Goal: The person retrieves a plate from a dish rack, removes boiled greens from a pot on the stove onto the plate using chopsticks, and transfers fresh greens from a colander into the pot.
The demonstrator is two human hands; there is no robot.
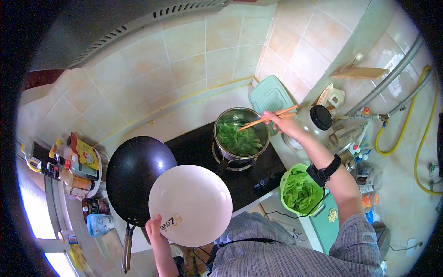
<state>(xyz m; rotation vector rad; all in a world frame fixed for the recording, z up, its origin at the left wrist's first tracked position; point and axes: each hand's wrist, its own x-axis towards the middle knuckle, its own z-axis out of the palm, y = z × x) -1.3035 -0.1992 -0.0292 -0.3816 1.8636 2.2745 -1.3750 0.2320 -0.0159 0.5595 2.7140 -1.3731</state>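
Observation:
My right hand (pixel 273 121) is closed around a pair of wooden chopsticks (pixel 254 123). Their tips reach into a steel pot (pixel 266 147) on the stove, where leafy greens (pixel 237 140) lie in the pot. My left hand (pixel 157 229) grips the rim of a large white plate or shallow bowl (pixel 196 203) with lettering near its edge. The white dish is held tilted over the front of the stove, its inside facing me with nothing on it. It partly covers a black wok (pixel 136 177) behind it.
A black gas stove (pixel 194 152) carries pot and wok; the wok's handle (pixel 127 249) juts toward me. Right of the stove stands a light-green basket (pixel 283 184) of greens beside a green cutting board (pixel 325 219) with chopped garlic-like pieces (pixel 332 214). Bottles and packets (pixel 83 159) crowd the left.

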